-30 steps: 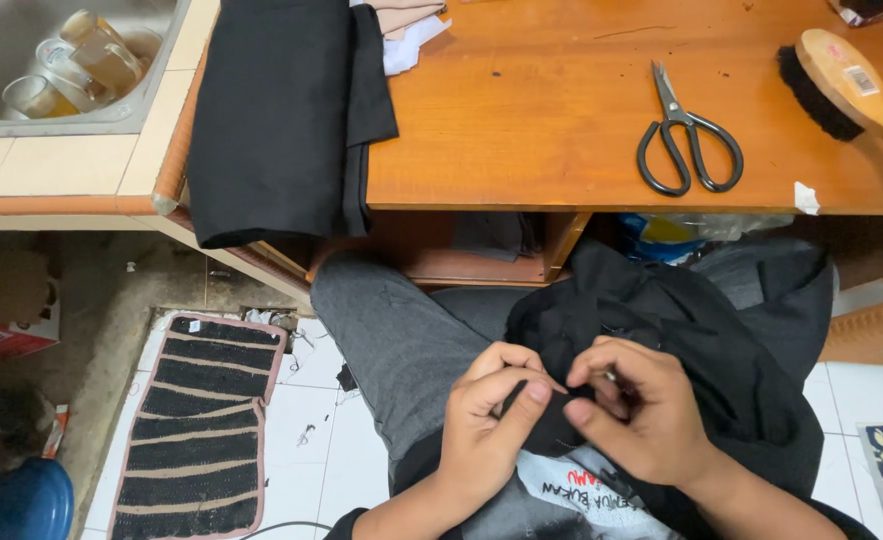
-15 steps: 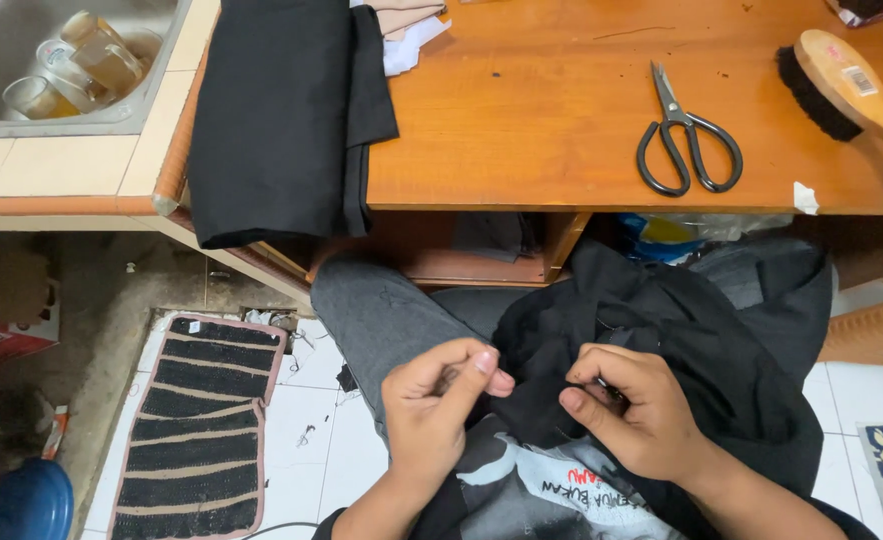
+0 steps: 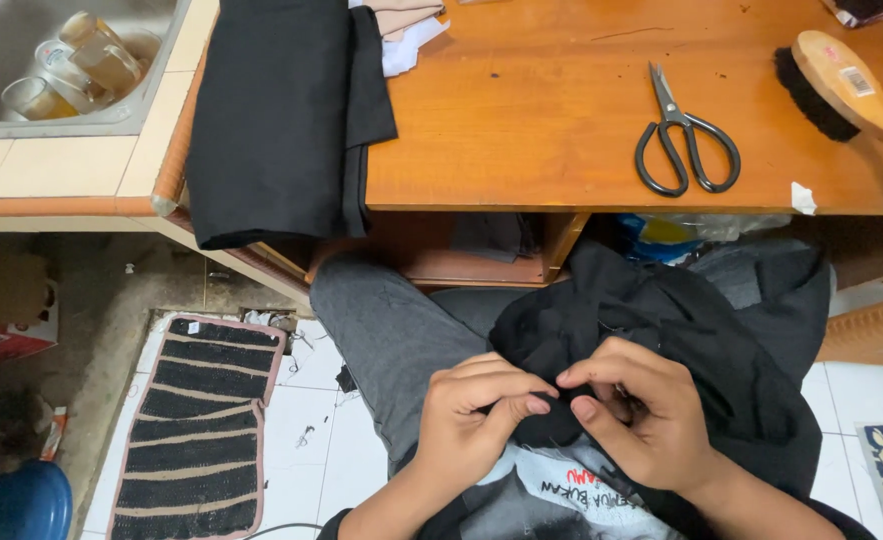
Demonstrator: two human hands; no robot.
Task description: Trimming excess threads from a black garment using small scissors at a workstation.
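Both hands are down in the lap, well below the front edge of the wooden table (image 3: 521, 120), and they meet over a bunched black garment (image 3: 661, 340) that spills across the person's grey-trousered legs. The left hand (image 3: 471, 415) is curled narrow, thumb and forefinger pinched together on a fold of the black cloth, its fingertips (image 3: 536, 405) nearly touching those of the other hand. The right hand (image 3: 641, 415) is narrow too, thumb tip pressed toward the forefinger on the same fold, the remaining fingers tucked into the fabric; whether anything as fine as a needle or thread sits in that pinch I cannot tell. Up on the table, black-handled scissors (image 3: 683, 140) lie closed, blades pointing away from the person, well apart from the hands. Right of the scissors, at the table's far right end, a wooden-backed brush (image 3: 846, 90) with black bristles lies on its side. At the table's left end a folded black cloth (image 3: 281, 110) hangs over the edge, with a bit of white and beige fabric just beside its top. Left of the table a steel sink (image 3: 1, 60) holds several glasses (image 3: 81, 65). On the floor below that left end lies a black mat with tan stripes (image 3: 201, 430).
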